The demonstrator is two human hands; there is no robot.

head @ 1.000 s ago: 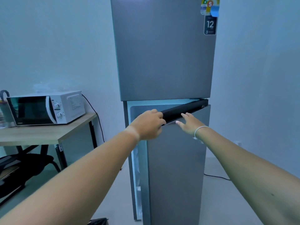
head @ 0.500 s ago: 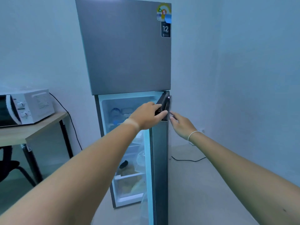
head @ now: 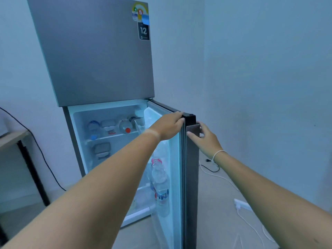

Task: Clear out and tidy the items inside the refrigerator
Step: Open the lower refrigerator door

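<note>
With the lower door [head: 191, 177] swung open, the left hand [head: 168, 125] grips its top edge and the right hand [head: 206, 139] rests open against its outer face; bottles [head: 124, 125] remain on the refrigerator [head: 93, 56] shelf, so clearing has not begun

Bare forearms; white string bracelet [head: 218, 153] on right wrist.

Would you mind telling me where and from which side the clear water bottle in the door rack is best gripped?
Probably by its ribbed upper body, just under the pink cap. The water bottle stands upright in the open door, its base behind the rack rail, so come from the inner side, where the left hand is, and lift upward.
</note>
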